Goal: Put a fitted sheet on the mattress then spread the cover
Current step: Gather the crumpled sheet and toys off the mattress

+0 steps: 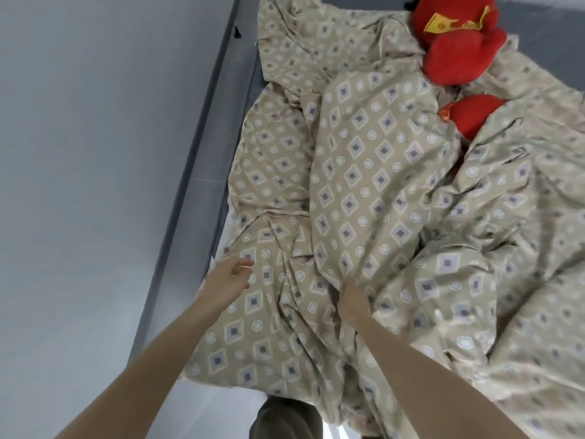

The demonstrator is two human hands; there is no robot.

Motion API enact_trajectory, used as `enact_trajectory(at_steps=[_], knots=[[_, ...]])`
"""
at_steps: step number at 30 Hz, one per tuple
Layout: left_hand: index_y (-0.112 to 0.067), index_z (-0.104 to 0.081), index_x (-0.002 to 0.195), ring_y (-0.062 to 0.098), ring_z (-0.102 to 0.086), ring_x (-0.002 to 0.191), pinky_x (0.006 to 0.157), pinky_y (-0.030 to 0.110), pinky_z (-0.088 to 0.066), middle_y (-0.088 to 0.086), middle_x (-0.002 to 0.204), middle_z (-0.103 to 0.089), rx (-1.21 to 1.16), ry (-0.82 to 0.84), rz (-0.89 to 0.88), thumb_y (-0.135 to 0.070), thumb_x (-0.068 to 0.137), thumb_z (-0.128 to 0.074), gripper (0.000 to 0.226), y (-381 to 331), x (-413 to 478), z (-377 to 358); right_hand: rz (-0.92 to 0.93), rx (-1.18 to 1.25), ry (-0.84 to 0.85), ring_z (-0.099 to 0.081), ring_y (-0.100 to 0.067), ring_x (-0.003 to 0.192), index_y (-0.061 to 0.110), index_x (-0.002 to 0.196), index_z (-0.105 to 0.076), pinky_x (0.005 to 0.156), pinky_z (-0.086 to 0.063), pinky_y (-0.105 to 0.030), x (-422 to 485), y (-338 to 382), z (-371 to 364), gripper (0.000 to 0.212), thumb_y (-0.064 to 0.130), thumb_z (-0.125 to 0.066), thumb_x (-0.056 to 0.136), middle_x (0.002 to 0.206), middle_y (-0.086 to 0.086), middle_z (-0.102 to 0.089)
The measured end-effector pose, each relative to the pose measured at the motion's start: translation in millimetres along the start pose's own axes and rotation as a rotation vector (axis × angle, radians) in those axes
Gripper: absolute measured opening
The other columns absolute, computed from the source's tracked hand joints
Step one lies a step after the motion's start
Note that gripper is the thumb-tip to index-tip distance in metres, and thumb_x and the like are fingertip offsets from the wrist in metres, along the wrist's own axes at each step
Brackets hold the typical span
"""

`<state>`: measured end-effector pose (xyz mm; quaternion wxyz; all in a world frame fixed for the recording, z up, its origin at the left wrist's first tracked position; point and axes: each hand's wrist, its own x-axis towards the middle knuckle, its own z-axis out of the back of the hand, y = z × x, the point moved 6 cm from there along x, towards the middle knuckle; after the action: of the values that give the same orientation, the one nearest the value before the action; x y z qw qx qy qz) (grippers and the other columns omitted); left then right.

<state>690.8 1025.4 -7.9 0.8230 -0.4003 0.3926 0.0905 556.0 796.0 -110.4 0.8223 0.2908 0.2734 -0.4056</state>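
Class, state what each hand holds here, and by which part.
The right hand grips a bunched fold of the patterned cover; the left hand holds nothing.

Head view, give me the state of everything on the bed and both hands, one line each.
cover: crumpled, bunched in folds, not spread.
left hand: open, over the cover, holding nothing.
right hand: gripping a fold of the cover.
upper red plush: lying uncovered.
lower red plush: partly buried in folds.
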Motion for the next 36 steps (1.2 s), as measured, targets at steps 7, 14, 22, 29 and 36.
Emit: enact_trajectory(at_steps=[7, 14, 22, 29, 36], knots=[[-0.020, -0.056, 0.118, 0.014, -0.061, 0.093, 0.081, 0.028, -0.047, 0.000, 0.107, -0.061, 0.042, 0.047, -0.022, -0.015, 0.097, -0.040, 0.027, -20.6, -29.6, -11.2, -0.332, 0.702, -0.066, -0.050, -0.023, 0.088, -0.008, 0.126, -0.052, 0.080, -0.047, -0.035, -31.8, -52.4, 99.6, 0.036, 0.009, -0.037, 0.097, 0.095, -0.011, -0.053], [-0.029, -0.056, 0.111, 0.019, -0.061, 0.098, 0.089, 0.035, -0.048, -0.003, 0.107, -0.059, 0.129, 0.073, -0.112, -0.020, 0.094, -0.039, 0.025, -84.4, -72.0, -28.2, -0.081, 0.696, 0.271, -0.046, -0.023, 0.125, 0.015, 0.130, -0.049, 0.095, -0.037, -0.030, -147.2, -30.3, 187.0, 0.035, 0.034, -0.039, 0.102, 0.131, -0.001, -0.051], [-0.014, -0.057, 0.111, 0.026, -0.058, 0.093, 0.081, 0.037, -0.046, 0.008, 0.101, -0.060, 0.015, -0.052, -0.273, -0.018, 0.096, -0.050, 0.017, -179.7, -135.3, -35.4, 0.299, 0.483, 0.639, -0.050, -0.026, 0.126, 0.006, 0.137, -0.049, 0.108, -0.037, -0.036, -236.8, 39.5, 199.5, 0.043, 0.028, -0.042, 0.101, 0.136, -0.008, -0.053], [-0.011, -0.051, 0.127, 0.027, -0.054, 0.100, 0.082, 0.035, -0.043, 0.005, 0.107, -0.055, 0.135, -0.014, -0.254, -0.013, 0.097, -0.044, 0.031, -171.0, -161.5, -76.9, 0.260, 0.614, 0.390, -0.055, -0.023, 0.121, 0.009, 0.144, -0.038, 0.077, -0.046, -0.020, -208.7, -46.8, 177.9, 0.046, 0.007, -0.046, 0.099, 0.136, -0.016, -0.052], [-0.016, -0.052, 0.127, 0.023, -0.054, 0.107, 0.081, 0.030, -0.042, 0.005, 0.119, -0.053, 0.161, 0.088, -0.224, -0.015, 0.097, -0.044, 0.030, -166.0, -176.2, -145.7, 0.019, 0.593, 0.251, -0.042, 0.005, 0.029, 0.011, 0.115, -0.061, 0.039, -0.031, -0.010, -185.5, -150.5, 185.2, 0.025, 0.005, -0.045, 0.096, 0.080, 0.006, -0.053]])
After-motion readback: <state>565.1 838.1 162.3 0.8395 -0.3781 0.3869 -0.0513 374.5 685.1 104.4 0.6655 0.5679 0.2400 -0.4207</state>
